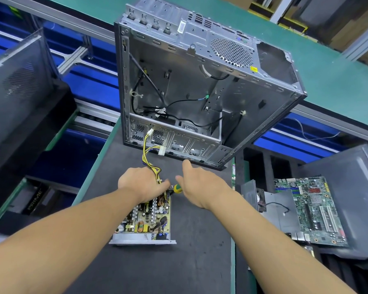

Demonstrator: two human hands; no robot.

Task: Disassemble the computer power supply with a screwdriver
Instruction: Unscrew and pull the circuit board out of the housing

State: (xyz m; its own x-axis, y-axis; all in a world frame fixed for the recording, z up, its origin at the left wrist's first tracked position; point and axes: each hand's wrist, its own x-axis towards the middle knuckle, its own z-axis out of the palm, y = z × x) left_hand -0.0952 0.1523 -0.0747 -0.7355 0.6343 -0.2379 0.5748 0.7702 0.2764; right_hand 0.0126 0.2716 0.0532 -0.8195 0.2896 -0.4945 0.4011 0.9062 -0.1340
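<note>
Head view shows the power supply (146, 219) lying on the dark mat (200, 251) in front of the person, near the middle of the bench. Its top cover is already off: the circuit board with coils and capacitors is open to see, and it sits in the grey metal base (136, 238). So the opening step looks done. What is left, in my judgement, is to free the board from this base and to take the cable bundle (151, 164) away. The yellow and black wires of this bundle run up from the board toward the empty computer case (200, 85), and their white plugs hang free in front of it.

The left hand (140, 183) is at the far end of the power supply, palm down, with the fingers curled round the cable bundle where it leaves the board. The right hand (202, 187) is just beside it, with fingers straight and spread wide, holding nothing. The screwdriver (177, 188), with a yellow and green handle, lies between both hands, under the right thumb. I cannot tell whether any finger touches it. A motherboard (314, 209) lies apart at the right.
</note>
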